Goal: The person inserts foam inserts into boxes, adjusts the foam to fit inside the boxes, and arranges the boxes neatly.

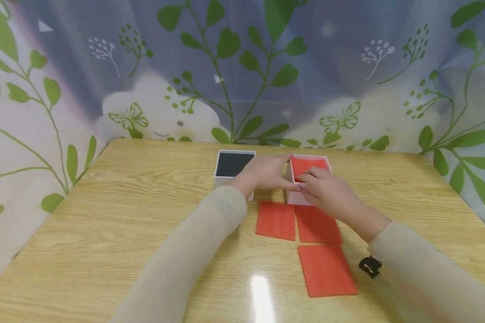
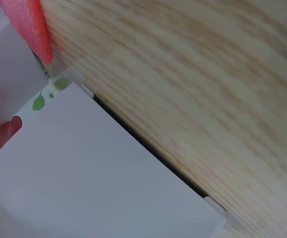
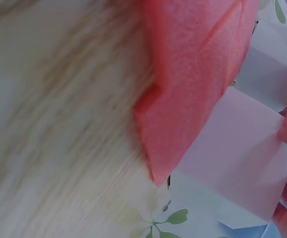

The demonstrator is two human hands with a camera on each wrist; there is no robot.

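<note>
A white box (image 1: 307, 198) with a red foam sheet (image 1: 307, 165) inside stands at the back of the table. My left hand (image 1: 268, 172) grips this box from its left side, thumb at the front and a finger at the back corner. Over the front rim reaches my right hand (image 1: 327, 190); its bent fingers touch the red sheet inside, their tips partly hidden. A second white box (image 1: 222, 180), dark inside, stands to the left behind my left wrist; the left wrist view shows its plain white wall (image 2: 94, 168).
On the wooden table (image 1: 145, 224), in front of the boxes, lie a left red foam sheet (image 1: 276, 220), a right one (image 1: 318, 224) and a nearer one (image 1: 327, 270). A leaf-patterned curtain (image 1: 242, 89) hangs behind. Something black (image 1: 370, 267) sits by my right cuff.
</note>
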